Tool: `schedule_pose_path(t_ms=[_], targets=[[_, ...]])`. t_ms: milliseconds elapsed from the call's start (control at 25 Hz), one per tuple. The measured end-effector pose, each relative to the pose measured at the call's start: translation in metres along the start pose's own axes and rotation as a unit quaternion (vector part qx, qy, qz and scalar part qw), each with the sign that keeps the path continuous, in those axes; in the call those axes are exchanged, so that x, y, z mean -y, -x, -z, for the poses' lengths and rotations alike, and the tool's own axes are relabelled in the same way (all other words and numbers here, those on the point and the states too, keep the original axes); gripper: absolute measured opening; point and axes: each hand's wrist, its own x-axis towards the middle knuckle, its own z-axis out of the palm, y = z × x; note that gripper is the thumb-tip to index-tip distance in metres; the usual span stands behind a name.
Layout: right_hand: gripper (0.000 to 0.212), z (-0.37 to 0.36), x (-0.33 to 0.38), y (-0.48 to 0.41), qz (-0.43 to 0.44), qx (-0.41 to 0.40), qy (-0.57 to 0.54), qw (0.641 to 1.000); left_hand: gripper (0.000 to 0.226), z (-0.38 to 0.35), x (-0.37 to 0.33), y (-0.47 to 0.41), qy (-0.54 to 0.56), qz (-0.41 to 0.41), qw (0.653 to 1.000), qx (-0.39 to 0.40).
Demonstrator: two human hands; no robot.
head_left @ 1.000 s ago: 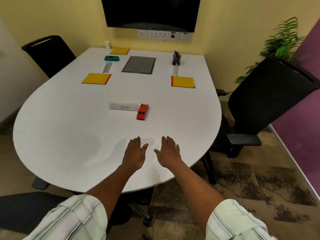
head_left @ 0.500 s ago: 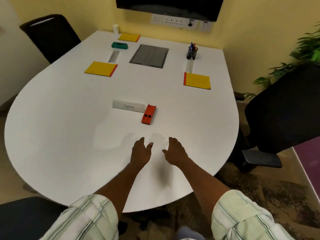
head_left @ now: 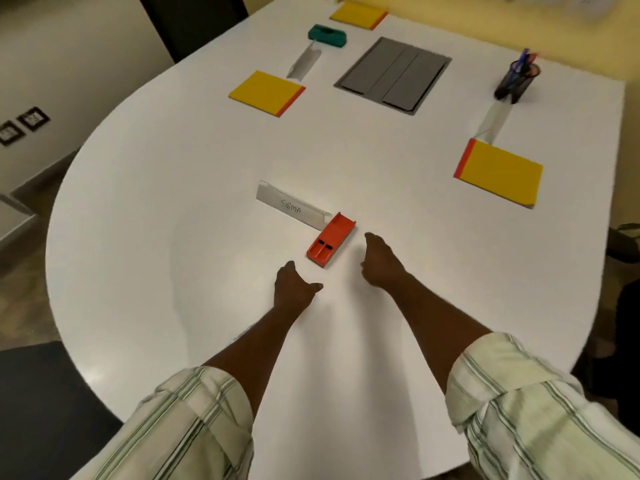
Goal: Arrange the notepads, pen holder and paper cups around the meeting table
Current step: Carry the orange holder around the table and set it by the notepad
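Empty left hand (head_left: 293, 289) and right hand (head_left: 380, 263) flank an orange holder (head_left: 330, 244) on the white worktop (head_left: 173, 202), notepads (head_left: 499, 172) well beyond

orange stapler (head_left: 331, 244), name card (head_left: 293, 209), teal stapler (head_left: 327, 36)

My bare left forearm (head_left: 263, 341) and bare right forearm (head_left: 429, 317) emerge from pale green cotton shirt sleeves (head_left: 526, 403) with thin grey-green stripes, rolled at both elbows, lower frame.

Bare table (head_left: 145, 237) lies wide on the left; ahead, an orange holder (head_left: 331, 244) (beside a name card (head_left: 293, 209)) blocks the way.
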Motion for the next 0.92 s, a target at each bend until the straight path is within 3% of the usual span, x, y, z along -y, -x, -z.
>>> schedule_pose_path(t_ms=[200, 480, 720, 920], targets=[[0.071, 0.010, -0.005, -0.069, 0.038, 0.020, 0.014, 0.999, 0.097, -0.017, -0.009, -0.034, -0.021, 0.017, 1.000, -0.014], [0.074, -0.003, 0.001, -0.103, 0.061, 0.056, 0.018, 0.996, 0.080, -0.041, -0.017, -0.051, -0.021, -0.007, 0.999, -0.042], [0.051, -0.013, -0.002, -0.099, 0.066, 0.027, -0.047, 0.996, 0.063, -0.045, -0.020, -0.058, -0.069, -0.031, 0.995, -0.065], [0.047, -0.022, -0.007, -0.082, 0.063, 0.003, -0.076, 0.995, 0.055, -0.042, -0.015, -0.055, -0.073, -0.061, 0.992, -0.085]])
